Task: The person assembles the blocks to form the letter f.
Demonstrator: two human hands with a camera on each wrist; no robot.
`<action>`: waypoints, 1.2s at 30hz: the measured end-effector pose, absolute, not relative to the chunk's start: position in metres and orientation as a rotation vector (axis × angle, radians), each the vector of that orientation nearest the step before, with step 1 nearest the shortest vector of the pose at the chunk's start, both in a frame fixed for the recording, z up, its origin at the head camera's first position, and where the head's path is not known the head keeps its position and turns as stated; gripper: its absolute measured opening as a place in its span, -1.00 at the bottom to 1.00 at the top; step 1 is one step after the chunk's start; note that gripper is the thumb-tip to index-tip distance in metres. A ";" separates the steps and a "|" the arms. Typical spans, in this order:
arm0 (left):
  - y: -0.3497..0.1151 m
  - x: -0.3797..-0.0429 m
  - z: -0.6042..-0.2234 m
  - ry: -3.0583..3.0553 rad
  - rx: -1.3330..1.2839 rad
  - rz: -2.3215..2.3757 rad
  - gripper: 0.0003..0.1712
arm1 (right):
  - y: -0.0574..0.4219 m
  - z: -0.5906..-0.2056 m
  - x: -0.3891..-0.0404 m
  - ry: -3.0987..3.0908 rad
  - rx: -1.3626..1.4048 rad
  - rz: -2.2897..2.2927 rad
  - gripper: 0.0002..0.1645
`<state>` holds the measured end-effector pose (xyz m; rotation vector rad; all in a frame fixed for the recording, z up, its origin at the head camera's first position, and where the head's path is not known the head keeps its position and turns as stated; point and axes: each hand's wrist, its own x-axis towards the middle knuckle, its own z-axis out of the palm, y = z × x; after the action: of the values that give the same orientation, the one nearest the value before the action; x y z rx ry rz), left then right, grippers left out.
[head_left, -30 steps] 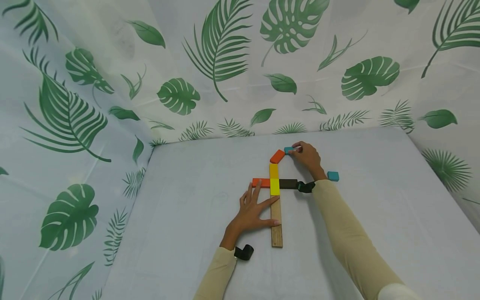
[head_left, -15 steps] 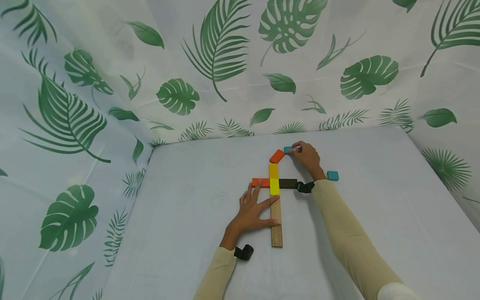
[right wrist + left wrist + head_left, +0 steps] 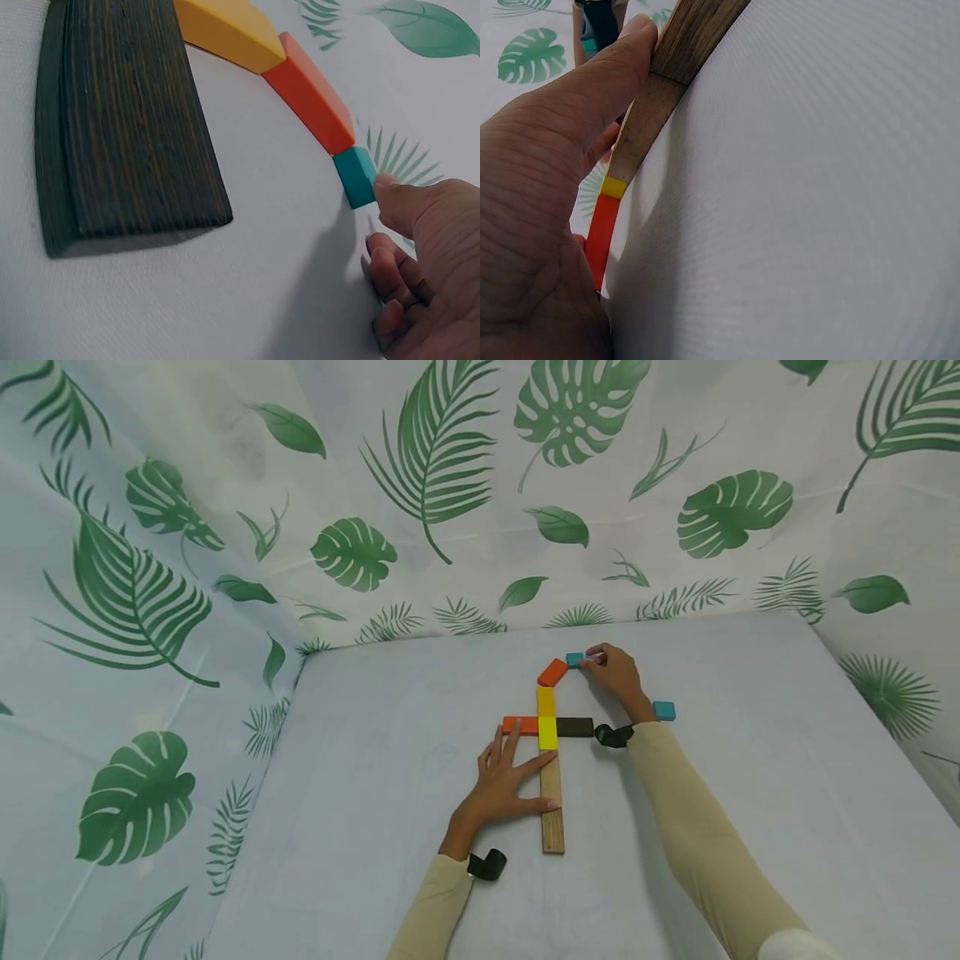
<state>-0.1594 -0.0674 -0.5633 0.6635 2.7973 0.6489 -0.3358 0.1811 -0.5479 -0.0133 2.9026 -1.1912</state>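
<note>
Now our right hand (image 3: 615, 672) pinches a teal block (image 3: 575, 659) beside the orange block (image 3: 553, 672), our flat left hand (image 3: 504, 781) steadies the plank (image 3: 552, 802); a nudge could misalign them.

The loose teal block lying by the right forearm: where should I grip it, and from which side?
Take the small teal block from above, pinching its two short sides. It lies flat on the white table and apart from the other blocks, so both sides look free. Come in from the right: the right hand is nearest, and its forearm crowds the block's left side.
</note>
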 end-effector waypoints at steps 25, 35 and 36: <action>-0.068 -0.158 -0.563 2.811 0.681 0.674 -0.11 | 0.280 -0.517 -0.301 2.472 -0.524 -0.964 -0.48; -0.069 -0.159 -0.564 2.806 0.677 0.663 -0.10 | 0.298 -0.508 -0.287 2.505 -0.490 -0.810 -0.53; -0.068 -0.159 -0.564 2.804 0.676 0.663 -0.10 | 0.297 -0.508 -0.288 2.525 -0.439 -0.800 -0.54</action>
<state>-0.1590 -0.0684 -0.5641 0.6762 2.8039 0.6628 -0.2879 0.2972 -0.5081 -0.4387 2.5248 -0.8001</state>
